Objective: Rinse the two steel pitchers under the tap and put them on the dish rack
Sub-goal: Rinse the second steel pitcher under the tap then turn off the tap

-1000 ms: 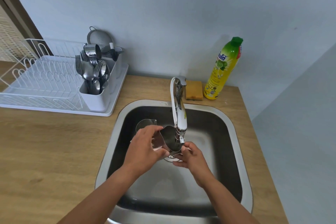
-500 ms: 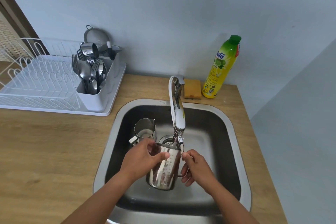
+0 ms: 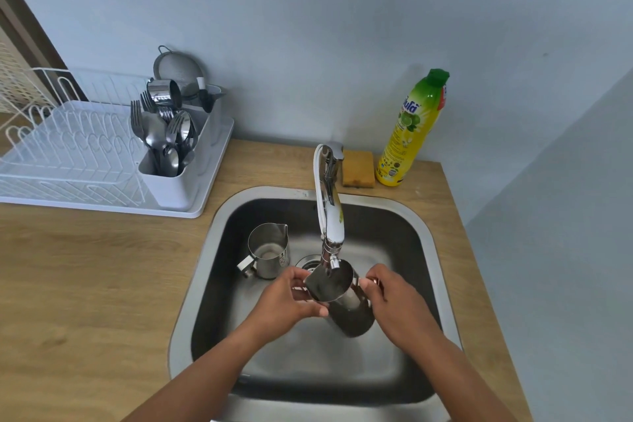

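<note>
Worktop (image 3: 85, 284): wood, with the sink (image 3: 191, 284) set into it and the tap (image 3: 330, 216) rising from the sink's back rim.
Held pitcher (image 3: 352, 319): just under the tap's nozzle, tilted with its mouth up and toward you. This looks meant to let water reach the inner walls. You cannot tell whether water is running.
Left grip (image 3: 287, 298): curled round the pitcher's rim on the side left of the tap, thumb underneath. It seems to set the tilt.
Right grip (image 3: 394, 301): pinching the pitcher's other side, right of the tap, probably at the handle, which your fingers hide.
Second pitcher (image 3: 269, 250): upright on the sink floor just left of the tap, untouched, apparently waiting its turn.
Rack (image 3: 68, 154): on the worktop well left of the tap, with cutlery (image 3: 164, 140) in the caddy at the end nearer the tap.
Stage: you are on the first rinse, and neither pitcher is racked.
Next: empty the held pitcher, then carry it left to the rack. Wet steel slips, so hold it firmly.
</note>
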{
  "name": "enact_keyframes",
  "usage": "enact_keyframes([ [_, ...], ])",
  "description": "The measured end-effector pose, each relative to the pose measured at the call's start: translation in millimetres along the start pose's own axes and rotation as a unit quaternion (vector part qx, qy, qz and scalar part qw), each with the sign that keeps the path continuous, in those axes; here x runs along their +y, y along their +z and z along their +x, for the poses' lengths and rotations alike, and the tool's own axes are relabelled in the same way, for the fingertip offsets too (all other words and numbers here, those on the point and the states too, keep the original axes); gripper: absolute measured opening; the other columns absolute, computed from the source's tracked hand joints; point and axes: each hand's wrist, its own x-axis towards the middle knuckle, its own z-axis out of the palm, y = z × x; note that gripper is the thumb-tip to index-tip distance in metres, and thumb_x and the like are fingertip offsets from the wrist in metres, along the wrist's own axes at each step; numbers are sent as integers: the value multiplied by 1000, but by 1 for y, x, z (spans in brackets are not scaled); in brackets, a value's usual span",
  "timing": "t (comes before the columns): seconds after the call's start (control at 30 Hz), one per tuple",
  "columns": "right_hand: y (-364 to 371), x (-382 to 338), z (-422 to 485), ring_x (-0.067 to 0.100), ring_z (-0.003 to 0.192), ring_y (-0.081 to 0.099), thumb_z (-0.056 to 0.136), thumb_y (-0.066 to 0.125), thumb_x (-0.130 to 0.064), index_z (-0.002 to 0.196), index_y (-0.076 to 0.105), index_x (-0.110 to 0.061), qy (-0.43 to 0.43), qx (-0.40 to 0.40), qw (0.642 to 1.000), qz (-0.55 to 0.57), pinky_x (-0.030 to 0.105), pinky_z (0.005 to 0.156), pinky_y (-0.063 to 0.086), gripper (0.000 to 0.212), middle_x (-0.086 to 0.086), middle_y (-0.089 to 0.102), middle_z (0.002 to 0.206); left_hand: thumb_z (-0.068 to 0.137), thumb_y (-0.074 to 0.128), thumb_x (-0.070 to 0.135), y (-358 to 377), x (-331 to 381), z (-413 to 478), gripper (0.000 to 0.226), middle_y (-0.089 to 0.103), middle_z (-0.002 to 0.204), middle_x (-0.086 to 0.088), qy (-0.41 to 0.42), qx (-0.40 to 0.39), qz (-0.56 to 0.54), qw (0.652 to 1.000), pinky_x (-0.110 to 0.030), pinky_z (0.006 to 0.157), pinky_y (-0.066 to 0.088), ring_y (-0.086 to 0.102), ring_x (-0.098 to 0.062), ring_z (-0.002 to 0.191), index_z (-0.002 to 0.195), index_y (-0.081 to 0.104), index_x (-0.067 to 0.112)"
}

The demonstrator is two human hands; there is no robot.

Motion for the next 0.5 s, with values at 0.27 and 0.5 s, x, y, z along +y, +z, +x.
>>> enact_keyframes([
  [0.27, 12, 0, 8, 5, 79, 52, 100, 51, -25, 91, 53, -24, 10, 34, 993, 112, 15, 66, 40, 10, -6, 48, 97, 62, 89, 10, -1, 10, 8, 66, 60, 106, 26, 68, 87, 61, 992, -11, 86, 41, 57, 6, 103, 109, 50, 33],
  [0.5, 38, 4, 22, 30, 93, 70, 101, 51, -14, 89, 59, -8, 92, -1, 931, 354, 36, 77, 62, 15, 18, 67, 96, 63, 88, 29, -15, 24, -1, 69, 55, 108, 25, 141, 152, 194, 959, -21, 90, 48, 55, 2, 103, 119, 49, 40],
])
